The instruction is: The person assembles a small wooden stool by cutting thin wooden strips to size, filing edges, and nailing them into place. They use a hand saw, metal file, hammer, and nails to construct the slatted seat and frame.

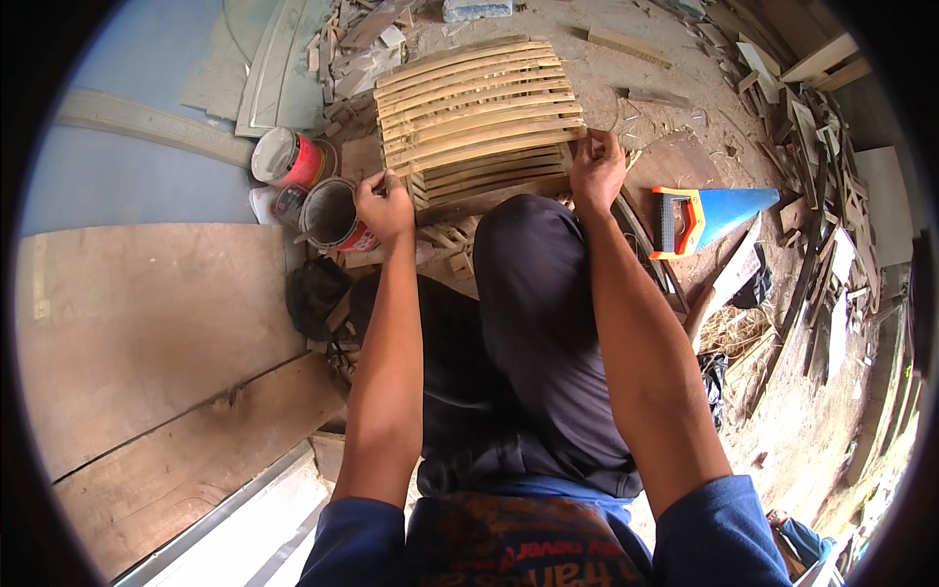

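Note:
Beyond my knees stands a slatted wooden crate [477, 96], its top covered by a row of pale bamboo strips. Both hands pinch the ends of the nearest bamboo strip [489, 146], which runs across the top parallel to the others. My left hand [385, 203] is closed at its left end, beside an open paint can. At the right end, my right hand [598, 172] is closed, with the fingertips at the crate's corner. Through the gap below this strip, lower slats [494, 176] show inside the crate. Whether the strip is fastened cannot be seen.
An open paint can [330, 217] and a red-and-white can [285, 158] stand left of the crate. On the right lies a handsaw [712, 217] with a blue blade and orange-black handle. Wood scraps [810, 205] pile up at far right. A wooden board [156, 303] is at left.

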### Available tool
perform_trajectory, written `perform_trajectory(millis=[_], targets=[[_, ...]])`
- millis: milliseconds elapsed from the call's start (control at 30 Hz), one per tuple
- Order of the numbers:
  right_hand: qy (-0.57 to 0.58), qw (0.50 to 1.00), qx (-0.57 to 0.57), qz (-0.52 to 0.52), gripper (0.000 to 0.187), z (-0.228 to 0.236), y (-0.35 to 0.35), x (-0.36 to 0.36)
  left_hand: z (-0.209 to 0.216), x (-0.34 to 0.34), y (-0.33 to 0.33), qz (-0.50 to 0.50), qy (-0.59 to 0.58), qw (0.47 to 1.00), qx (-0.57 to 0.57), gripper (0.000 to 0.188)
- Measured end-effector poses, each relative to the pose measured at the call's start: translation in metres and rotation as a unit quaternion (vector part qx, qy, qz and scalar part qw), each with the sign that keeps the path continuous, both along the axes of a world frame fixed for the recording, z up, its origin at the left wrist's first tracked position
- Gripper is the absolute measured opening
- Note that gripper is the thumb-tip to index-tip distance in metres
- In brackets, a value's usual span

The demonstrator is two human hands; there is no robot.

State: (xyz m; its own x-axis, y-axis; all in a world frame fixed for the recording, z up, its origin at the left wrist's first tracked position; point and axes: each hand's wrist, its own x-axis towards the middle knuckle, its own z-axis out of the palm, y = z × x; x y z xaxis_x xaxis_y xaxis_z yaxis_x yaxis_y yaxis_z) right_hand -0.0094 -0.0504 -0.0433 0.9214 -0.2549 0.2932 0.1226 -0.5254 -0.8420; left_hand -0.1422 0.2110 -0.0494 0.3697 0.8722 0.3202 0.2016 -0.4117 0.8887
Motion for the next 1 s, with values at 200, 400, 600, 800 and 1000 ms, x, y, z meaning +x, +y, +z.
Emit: perform_trajectory(millis=[200,400,600,800,1000], targets=[[0.004,1.0,-0.006,0.005,0.021,-0.002,0.002,0.001,-0.002,-0.002,0.0,0.007,0.009,0.999,0.042,0.017],[-0.018,1.0,-0.014,0.015,0.019,-0.003,-0.001,0.001,0.003,0.0,-0.004,0.012,0.009,0.999,0.043,0.015],[-0.009,1.0,-0.011,0.02,0.018,-0.007,-0.002,0.003,0.006,-0.001,-0.004,0.008,0.017,1.0,0.022,0.016],[-0.004,1.0,0.005,0.029,0.019,-0.01,-0.003,0.005,0.007,-0.001,-0.004,0.013,0.019,0.999,0.028,0.016],[0.008,0.999,0.019,0.03,0.021,-0.015,-0.005,0.008,0.008,0.0,-0.006,0.012,0.015,0.999,0.031,0.015]])
